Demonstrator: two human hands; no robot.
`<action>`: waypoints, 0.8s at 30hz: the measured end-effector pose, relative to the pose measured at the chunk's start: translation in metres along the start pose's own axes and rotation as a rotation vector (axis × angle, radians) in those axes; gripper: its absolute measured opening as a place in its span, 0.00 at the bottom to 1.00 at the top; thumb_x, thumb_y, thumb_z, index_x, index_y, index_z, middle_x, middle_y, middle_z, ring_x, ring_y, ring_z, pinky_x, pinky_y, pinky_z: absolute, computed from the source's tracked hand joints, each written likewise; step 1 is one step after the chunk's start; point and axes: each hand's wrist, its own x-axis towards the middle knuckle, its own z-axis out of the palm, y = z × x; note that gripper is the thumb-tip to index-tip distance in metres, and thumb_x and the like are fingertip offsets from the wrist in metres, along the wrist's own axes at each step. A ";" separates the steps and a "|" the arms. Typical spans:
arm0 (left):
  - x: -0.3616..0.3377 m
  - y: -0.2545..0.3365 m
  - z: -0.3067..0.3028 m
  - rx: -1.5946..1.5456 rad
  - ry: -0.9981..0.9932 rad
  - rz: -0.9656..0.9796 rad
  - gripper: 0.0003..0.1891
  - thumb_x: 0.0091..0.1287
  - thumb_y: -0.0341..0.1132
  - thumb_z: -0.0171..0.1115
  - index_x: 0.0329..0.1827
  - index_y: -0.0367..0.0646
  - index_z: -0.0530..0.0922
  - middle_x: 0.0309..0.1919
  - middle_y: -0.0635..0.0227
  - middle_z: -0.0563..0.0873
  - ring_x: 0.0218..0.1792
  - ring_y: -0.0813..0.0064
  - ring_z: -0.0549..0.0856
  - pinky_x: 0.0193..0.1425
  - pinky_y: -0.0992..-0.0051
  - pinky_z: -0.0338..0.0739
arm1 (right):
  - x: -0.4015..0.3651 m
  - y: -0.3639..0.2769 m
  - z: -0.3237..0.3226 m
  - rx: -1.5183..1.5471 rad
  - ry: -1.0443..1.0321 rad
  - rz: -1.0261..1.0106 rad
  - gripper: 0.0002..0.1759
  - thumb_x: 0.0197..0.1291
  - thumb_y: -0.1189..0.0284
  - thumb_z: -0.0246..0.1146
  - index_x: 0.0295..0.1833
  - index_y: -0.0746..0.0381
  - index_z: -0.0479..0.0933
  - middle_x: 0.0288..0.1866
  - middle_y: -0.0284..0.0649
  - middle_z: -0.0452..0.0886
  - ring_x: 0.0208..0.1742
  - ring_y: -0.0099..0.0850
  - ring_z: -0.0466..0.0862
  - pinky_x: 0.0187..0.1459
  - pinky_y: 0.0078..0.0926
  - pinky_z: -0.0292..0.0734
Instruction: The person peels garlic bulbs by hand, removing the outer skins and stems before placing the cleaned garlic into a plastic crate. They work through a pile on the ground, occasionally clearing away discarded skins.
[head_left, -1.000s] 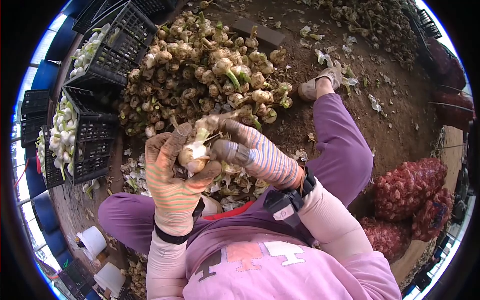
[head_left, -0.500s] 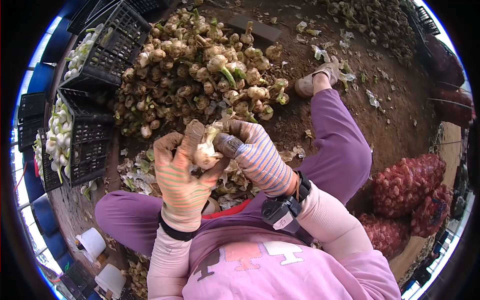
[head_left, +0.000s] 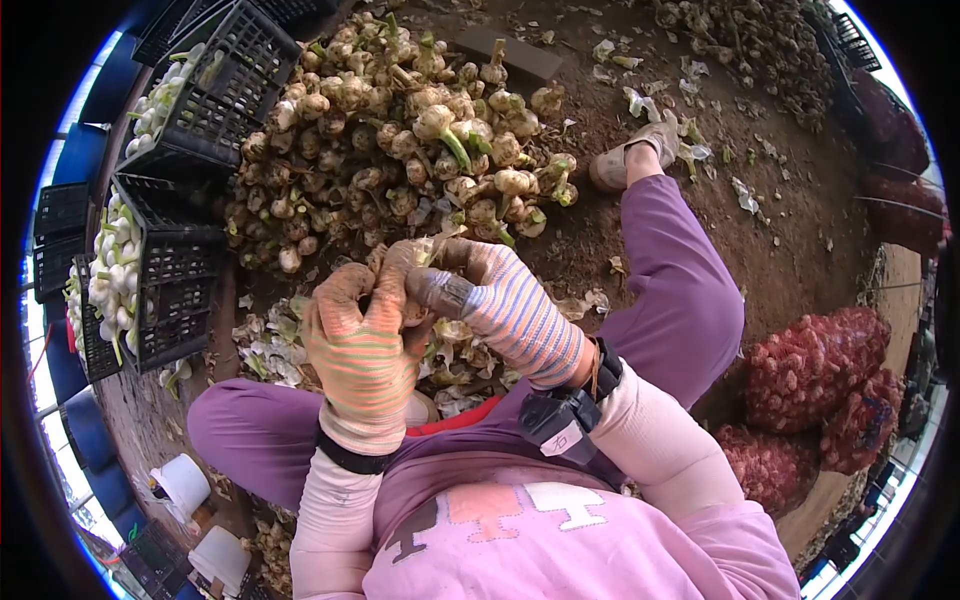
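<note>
A broad pile of untrimmed garlic bulbs [head_left: 370,140] is lying on the soil ground [head_left: 800,215] ahead of the hands. Black plastic crates [head_left: 180,300] are standing to its left, holding paler, cleaned bulbs [head_left: 118,262], and red mesh sacks [head_left: 812,370] full of bulbs are slumping on the right. None of these is visibly shifting.

The change is happening at the hands. The left hand [head_left: 362,350], wearing an orange-and-green striped glove, is now turning its back more toward the camera and drawing in closer to the right hand [head_left: 520,315], in its blue-striped glove. The left fingers are curling nearly closed around one garlic bulb [head_left: 412,314], which is sitting between the two hands, mostly hiding behind them. The right fingers are bending inward, partly closed, with the thumb lying against the bulb's upper side; whether they are pinching husk, I cannot tell. The bulb was showing more of its white side half a second ago, so how much skin is remaining is getting harder to judge. Loose papery skins [head_left: 275,350] are littering the ground just beside the hands.
</note>
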 end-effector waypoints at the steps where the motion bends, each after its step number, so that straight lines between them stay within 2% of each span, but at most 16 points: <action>1: 0.002 0.002 -0.001 0.062 0.005 0.042 0.39 0.33 0.25 0.76 0.56 0.51 0.78 0.42 0.67 0.69 0.40 0.70 0.75 0.41 0.73 0.74 | -0.001 0.003 0.000 0.132 0.011 0.005 0.15 0.61 0.68 0.60 0.46 0.69 0.74 0.31 0.36 0.82 0.30 0.22 0.81 0.33 0.19 0.75; 3: 0.005 0.003 0.001 0.119 0.010 0.085 0.39 0.33 0.25 0.76 0.56 0.51 0.78 0.42 0.67 0.69 0.39 0.70 0.76 0.42 0.74 0.74 | -0.001 0.005 -0.001 0.264 0.020 0.011 0.12 0.62 0.74 0.57 0.48 0.70 0.74 0.32 0.37 0.82 0.31 0.20 0.80 0.34 0.18 0.76; 5: 0.006 0.001 0.008 -0.319 0.030 -0.087 0.38 0.33 0.26 0.76 0.57 0.50 0.77 0.41 0.67 0.71 0.38 0.70 0.76 0.43 0.75 0.73 | -0.001 0.006 -0.002 0.245 0.042 0.008 0.13 0.62 0.74 0.57 0.48 0.71 0.73 0.34 0.38 0.82 0.33 0.20 0.80 0.36 0.18 0.76; 8: 0.013 0.003 0.004 -0.478 0.127 -0.050 0.37 0.36 0.30 0.78 0.56 0.48 0.77 0.39 0.67 0.75 0.37 0.71 0.76 0.40 0.71 0.75 | -0.001 0.006 0.000 0.224 0.074 -0.040 0.13 0.62 0.74 0.57 0.50 0.71 0.73 0.38 0.40 0.82 0.39 0.21 0.79 0.40 0.20 0.76; 9: 0.011 0.001 -0.004 -0.556 0.006 -0.174 0.33 0.43 0.30 0.77 0.56 0.42 0.76 0.44 0.67 0.76 0.41 0.73 0.78 0.43 0.73 0.76 | -0.001 0.006 0.001 0.219 0.084 -0.085 0.14 0.62 0.74 0.56 0.50 0.70 0.73 0.41 0.40 0.81 0.42 0.23 0.79 0.43 0.21 0.76; 10: 0.011 0.002 -0.006 -0.557 0.005 -0.175 0.33 0.43 0.30 0.77 0.56 0.42 0.76 0.44 0.67 0.76 0.41 0.73 0.78 0.43 0.73 0.76 | 0.000 0.006 -0.001 0.220 0.084 -0.084 0.14 0.62 0.74 0.56 0.50 0.70 0.73 0.41 0.40 0.81 0.42 0.23 0.79 0.43 0.21 0.76; 12: 0.011 0.004 -0.007 -1.466 -0.047 -0.637 0.27 0.55 0.30 0.69 0.59 0.39 0.72 0.50 0.65 0.76 0.46 0.71 0.79 0.50 0.75 0.76 | 0.002 0.006 -0.006 -0.013 0.073 -0.159 0.13 0.63 0.73 0.55 0.50 0.69 0.73 0.43 0.41 0.80 0.43 0.25 0.79 0.45 0.25 0.75; 13: 0.008 -0.006 -0.004 -1.572 -0.120 -0.632 0.22 0.64 0.33 0.60 0.61 0.37 0.69 0.54 0.63 0.76 0.49 0.70 0.80 0.57 0.75 0.75 | 0.003 0.010 -0.007 -0.013 0.074 -0.159 0.13 0.63 0.73 0.55 0.50 0.69 0.73 0.43 0.41 0.80 0.43 0.25 0.79 0.45 0.25 0.75; 14: 0.006 -0.010 -0.001 -1.573 -0.120 -0.632 0.22 0.64 0.33 0.60 0.61 0.37 0.69 0.54 0.63 0.76 0.49 0.70 0.80 0.57 0.75 0.75 | 0.004 0.015 -0.008 -0.127 0.121 -0.197 0.13 0.64 0.73 0.55 0.51 0.69 0.73 0.42 0.40 0.80 0.42 0.26 0.78 0.44 0.26 0.75; 16: 0.003 -0.019 0.006 -1.149 -0.175 -0.399 0.20 0.67 0.36 0.56 0.61 0.38 0.70 0.51 0.64 0.78 0.46 0.73 0.81 0.57 0.76 0.75 | 0.005 0.023 -0.010 -0.240 0.168 -0.233 0.14 0.64 0.72 0.55 0.51 0.68 0.73 0.40 0.40 0.80 0.40 0.27 0.78 0.44 0.27 0.74; 17: 0.005 -0.027 0.000 -1.897 -0.307 -0.812 0.19 0.67 0.36 0.58 0.59 0.39 0.72 0.49 0.67 0.78 0.47 0.75 0.79 0.54 0.78 0.74 | 0.006 0.024 -0.010 -0.328 0.170 -0.274 0.14 0.64 0.72 0.54 0.52 0.68 0.72 0.39 0.39 0.80 0.40 0.26 0.78 0.43 0.27 0.74; 18: 0.003 -0.023 0.003 -1.898 -0.305 -0.812 0.19 0.67 0.36 0.58 0.59 0.39 0.72 0.49 0.67 0.78 0.47 0.75 0.79 0.54 0.78 0.74 | 0.007 0.024 -0.010 -0.417 0.169 -0.316 0.14 0.65 0.72 0.53 0.53 0.68 0.72 0.39 0.39 0.80 0.39 0.26 0.77 0.43 0.26 0.74; 19: 0.002 -0.015 0.008 -1.465 -0.184 -0.591 0.19 0.66 0.34 0.59 0.59 0.40 0.73 0.48 0.68 0.78 0.47 0.76 0.79 0.53 0.79 0.74 | 0.006 0.023 -0.010 -0.418 0.167 -0.315 0.14 0.65 0.72 0.53 0.53 0.68 0.72 0.39 0.39 0.80 0.39 0.26 0.77 0.43 0.26 0.74; 20: 0.007 -0.007 0.006 -1.028 -0.075 -0.374 0.19 0.65 0.32 0.61 0.59 0.40 0.73 0.47 0.69 0.78 0.46 0.78 0.79 0.51 0.79 0.74 | 0.005 0.016 -0.009 -0.144 0.105 -0.122 0.15 0.66 0.72 0.52 0.54 0.68 0.71 0.39 0.38 0.79 0.39 0.25 0.77 0.43 0.25 0.74; 21: 0.008 -0.008 0.001 -1.126 -0.092 -0.533 0.23 0.60 0.30 0.66 0.59 0.41 0.72 0.46 0.70 0.79 0.44 0.79 0.79 0.51 0.80 0.74 | 0.004 0.012 -0.009 0.130 0.042 0.072 0.15 0.67 0.72 0.51 0.55 0.68 0.70 0.39 0.37 0.79 0.40 0.24 0.77 0.43 0.24 0.74; 24: 0.013 -0.008 0.000 -1.328 -0.109 -0.609 0.25 0.58 0.26 0.67 0.60 0.42 0.72 0.46 0.71 0.79 0.43 0.80 0.79 0.49 0.81 0.74 | 0.003 0.007 -0.010 0.133 -0.091 0.021 0.20 0.67 0.72 0.53 0.63 0.65 0.66 0.49 0.33 0.78 0.48 0.20 0.77 0.52 0.19 0.72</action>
